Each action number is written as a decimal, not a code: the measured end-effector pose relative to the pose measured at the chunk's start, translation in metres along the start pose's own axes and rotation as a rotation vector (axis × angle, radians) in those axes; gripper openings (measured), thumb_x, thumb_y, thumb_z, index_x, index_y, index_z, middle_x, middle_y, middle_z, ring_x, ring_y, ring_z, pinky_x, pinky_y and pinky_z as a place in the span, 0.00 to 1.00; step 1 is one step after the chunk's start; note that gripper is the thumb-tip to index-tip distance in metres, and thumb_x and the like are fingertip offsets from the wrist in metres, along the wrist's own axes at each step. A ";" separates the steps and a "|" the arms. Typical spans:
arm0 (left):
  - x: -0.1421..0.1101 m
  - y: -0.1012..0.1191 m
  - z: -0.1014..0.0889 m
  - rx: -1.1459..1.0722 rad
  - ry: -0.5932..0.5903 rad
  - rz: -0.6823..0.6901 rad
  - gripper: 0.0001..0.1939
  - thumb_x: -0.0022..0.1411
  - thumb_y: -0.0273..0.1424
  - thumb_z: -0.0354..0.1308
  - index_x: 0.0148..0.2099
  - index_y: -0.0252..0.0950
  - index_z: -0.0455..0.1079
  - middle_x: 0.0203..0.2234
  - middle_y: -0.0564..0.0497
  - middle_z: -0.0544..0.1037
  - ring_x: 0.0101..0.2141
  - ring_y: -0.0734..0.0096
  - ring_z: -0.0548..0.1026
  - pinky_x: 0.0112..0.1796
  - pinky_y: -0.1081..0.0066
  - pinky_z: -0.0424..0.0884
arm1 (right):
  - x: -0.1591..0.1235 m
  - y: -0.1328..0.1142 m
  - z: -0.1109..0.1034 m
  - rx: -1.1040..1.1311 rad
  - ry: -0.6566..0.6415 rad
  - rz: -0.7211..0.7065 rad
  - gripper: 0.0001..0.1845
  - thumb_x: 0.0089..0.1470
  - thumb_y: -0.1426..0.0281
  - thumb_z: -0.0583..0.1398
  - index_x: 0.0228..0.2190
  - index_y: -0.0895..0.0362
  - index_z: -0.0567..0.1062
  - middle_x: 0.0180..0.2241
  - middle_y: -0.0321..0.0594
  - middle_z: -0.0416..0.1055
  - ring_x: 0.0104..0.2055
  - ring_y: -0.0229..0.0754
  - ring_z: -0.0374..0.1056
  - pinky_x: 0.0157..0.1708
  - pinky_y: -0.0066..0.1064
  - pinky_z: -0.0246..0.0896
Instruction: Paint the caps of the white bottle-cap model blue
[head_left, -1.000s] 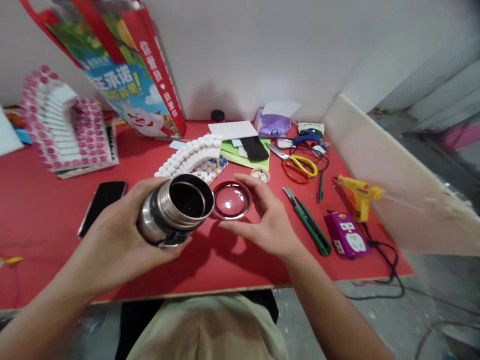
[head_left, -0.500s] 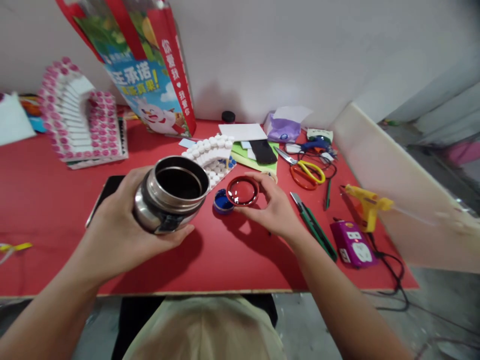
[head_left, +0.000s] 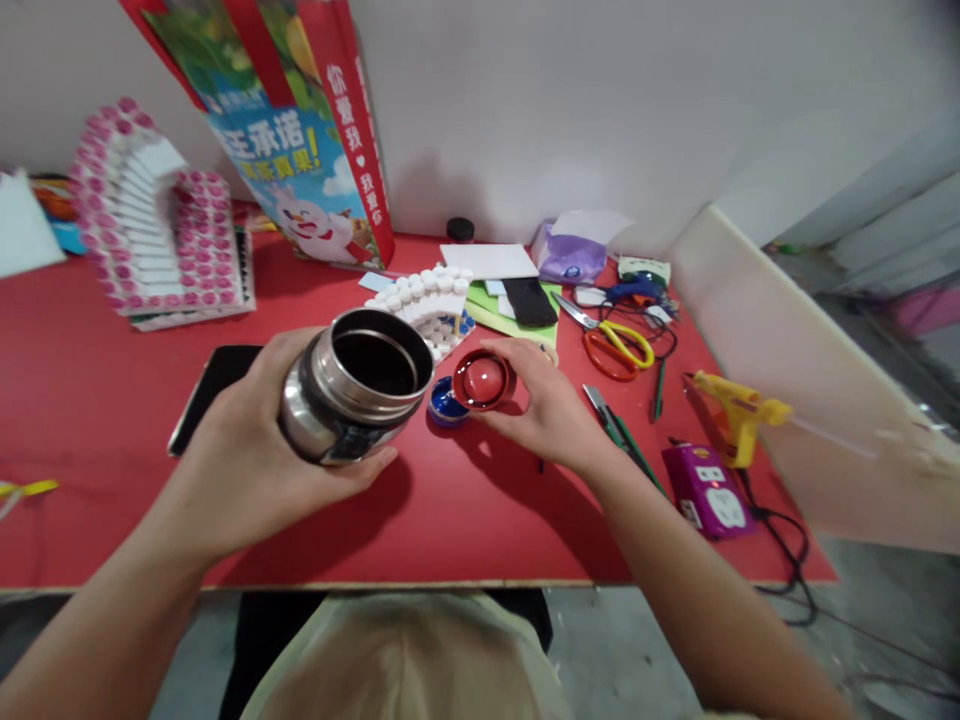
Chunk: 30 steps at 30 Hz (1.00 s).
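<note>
My left hand is wrapped round a steel thermos flask, held above the table with its open mouth tilted up toward me; the inside looks dark. Between the thumb and fingers of my right hand is a small round red cup, its shiny inside facing me. Just left of and below the cup, a blue lid with a shiny inside rests on the table, partly covered by the cup. A gap separates the flask from the cup.
On the red table lie a green utility knife, scissors, a yellow glue gun and a purple power socket. Behind stand a white beaded piece, a pink-and-white model and a printed bag. A phone lies left.
The flask in my left hand has shifted slightly right, nearer the red cup. My right hand has tilted the cup a little, so its inside shows differently.
</note>
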<state>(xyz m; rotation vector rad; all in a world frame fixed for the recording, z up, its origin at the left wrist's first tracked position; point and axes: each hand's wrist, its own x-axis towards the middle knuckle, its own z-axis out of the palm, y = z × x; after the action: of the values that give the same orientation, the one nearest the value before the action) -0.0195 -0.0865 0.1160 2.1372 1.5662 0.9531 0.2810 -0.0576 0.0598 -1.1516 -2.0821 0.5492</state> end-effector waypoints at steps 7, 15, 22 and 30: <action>-0.001 -0.001 -0.001 0.001 -0.003 0.019 0.42 0.51 0.43 0.77 0.65 0.42 0.68 0.51 0.47 0.82 0.47 0.55 0.83 0.47 0.61 0.80 | 0.004 -0.003 -0.005 -0.046 -0.048 -0.001 0.38 0.56 0.71 0.71 0.65 0.49 0.69 0.64 0.53 0.71 0.69 0.61 0.66 0.69 0.60 0.64; -0.002 -0.010 0.006 -0.016 0.050 0.086 0.46 0.47 0.42 0.79 0.67 0.45 0.69 0.50 0.49 0.83 0.45 0.57 0.84 0.44 0.64 0.80 | 0.010 -0.006 -0.008 -0.197 -0.105 -0.167 0.36 0.62 0.75 0.64 0.68 0.52 0.62 0.64 0.58 0.65 0.67 0.59 0.67 0.63 0.56 0.71; -0.001 -0.006 0.006 -0.037 0.039 0.070 0.44 0.49 0.43 0.78 0.66 0.45 0.69 0.50 0.50 0.83 0.45 0.58 0.84 0.45 0.65 0.80 | 0.022 -0.023 -0.004 -0.467 -0.163 -0.403 0.22 0.72 0.78 0.52 0.63 0.59 0.69 0.60 0.58 0.71 0.61 0.55 0.71 0.56 0.50 0.74; -0.001 -0.006 0.004 -0.036 0.040 0.078 0.43 0.49 0.44 0.78 0.66 0.44 0.69 0.50 0.48 0.82 0.45 0.55 0.84 0.46 0.61 0.80 | 0.031 -0.033 0.000 -0.719 -0.154 -0.696 0.16 0.74 0.77 0.53 0.57 0.62 0.74 0.58 0.58 0.76 0.61 0.54 0.72 0.57 0.51 0.75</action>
<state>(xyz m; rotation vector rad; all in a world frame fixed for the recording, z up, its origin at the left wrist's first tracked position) -0.0209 -0.0847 0.1088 2.1817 1.4820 1.0472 0.2510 -0.0478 0.0925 -0.6377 -2.7056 -0.4932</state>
